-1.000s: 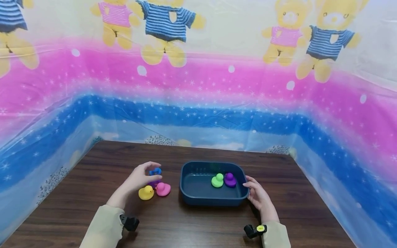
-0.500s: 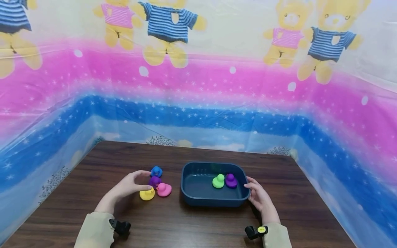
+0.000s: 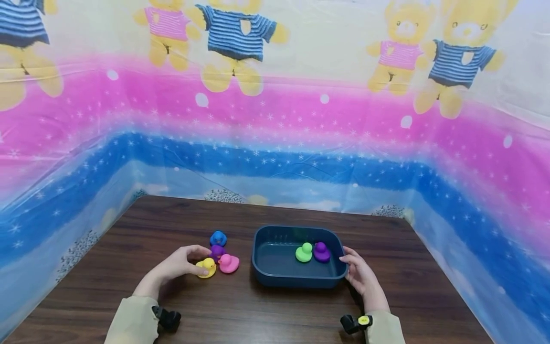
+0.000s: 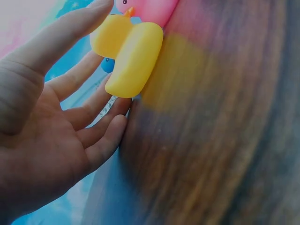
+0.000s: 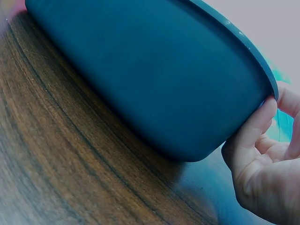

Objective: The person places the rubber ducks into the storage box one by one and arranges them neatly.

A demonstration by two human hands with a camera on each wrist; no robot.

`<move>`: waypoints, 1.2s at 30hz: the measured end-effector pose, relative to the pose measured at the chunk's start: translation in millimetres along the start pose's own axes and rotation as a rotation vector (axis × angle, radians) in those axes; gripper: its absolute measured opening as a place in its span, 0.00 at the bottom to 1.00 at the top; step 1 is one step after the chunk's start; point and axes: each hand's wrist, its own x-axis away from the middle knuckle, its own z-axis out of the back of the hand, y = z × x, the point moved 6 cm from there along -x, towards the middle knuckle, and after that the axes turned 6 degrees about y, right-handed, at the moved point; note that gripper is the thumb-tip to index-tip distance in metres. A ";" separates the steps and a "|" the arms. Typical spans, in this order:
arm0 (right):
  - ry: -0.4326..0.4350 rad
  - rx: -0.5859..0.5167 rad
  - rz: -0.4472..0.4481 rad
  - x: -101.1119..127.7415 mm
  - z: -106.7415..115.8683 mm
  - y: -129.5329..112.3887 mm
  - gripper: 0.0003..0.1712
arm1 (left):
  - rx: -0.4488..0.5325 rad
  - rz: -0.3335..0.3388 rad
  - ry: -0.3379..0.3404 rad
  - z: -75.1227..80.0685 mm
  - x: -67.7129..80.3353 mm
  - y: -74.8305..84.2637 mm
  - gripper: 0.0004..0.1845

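Inside the blue tub (image 3: 262, 267), green duck (image 3: 303, 252) and purple duck (image 3: 321, 251) sit; four remain outside. Left hand (image 3: 180, 263), fingers spread, seemingly touches the yellow duck (image 3: 207, 266). Right hand (image 3: 358, 272) pinches the tub's rim.

Blue duck (image 3: 218, 238), green duck (image 3: 304, 252), dark wooden table (image 3: 266, 310), teddy-bear backdrop (image 3: 275, 95)

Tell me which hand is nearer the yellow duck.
Left. The left hand is at the yellow duck, fingers spread around it. The right hand is far off, on the right end of the blue tub.
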 end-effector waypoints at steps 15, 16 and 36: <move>0.164 -0.061 -0.148 3.0 -3.9 -4.6 0.19 | -0.079 0.052 0.042 -1.9 1.0 -5.2 0.24; 0.168 -0.054 -0.148 2.5 -3.4 -3.9 0.19 | -0.082 0.053 0.048 -1.9 0.9 -5.6 0.23; 0.187 -0.056 -0.143 2.3 -2.3 -3.0 0.18 | -0.051 0.095 0.125 3.6 0.3 -7.6 0.16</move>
